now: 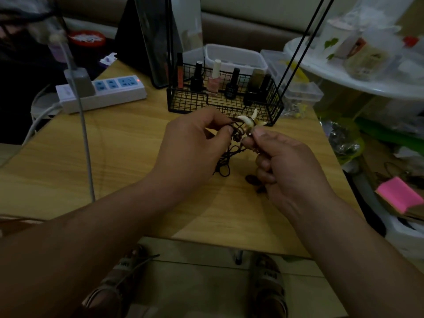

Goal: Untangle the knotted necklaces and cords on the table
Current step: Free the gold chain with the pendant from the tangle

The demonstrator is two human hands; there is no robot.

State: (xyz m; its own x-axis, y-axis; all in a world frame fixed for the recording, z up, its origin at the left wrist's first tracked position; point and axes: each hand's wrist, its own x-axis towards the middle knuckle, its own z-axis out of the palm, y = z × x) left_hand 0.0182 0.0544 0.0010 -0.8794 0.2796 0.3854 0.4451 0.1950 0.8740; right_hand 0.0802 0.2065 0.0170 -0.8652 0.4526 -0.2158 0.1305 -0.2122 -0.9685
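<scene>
**Tangle held between two hands: risks and blind spots**

The left hand [195,148] and right hand [289,161] each pinch the dark cords [229,154] above the worktop [114,157]. Loose loops hang down to the wood. White pendants [249,119] stick up from the tangle, in front of a wire basket [270,111]. Pulling the hands apart would likely tighten the knot, and the pendants may snag a loop or the basket mesh. Dim light and the fingertips hide the knot's core, and the number of strands cannot be told. Brown beads [252,180] lie partly behind the right hand.

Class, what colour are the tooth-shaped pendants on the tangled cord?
Creamy white pendants on the dark cord, clearest in the head view.
</scene>
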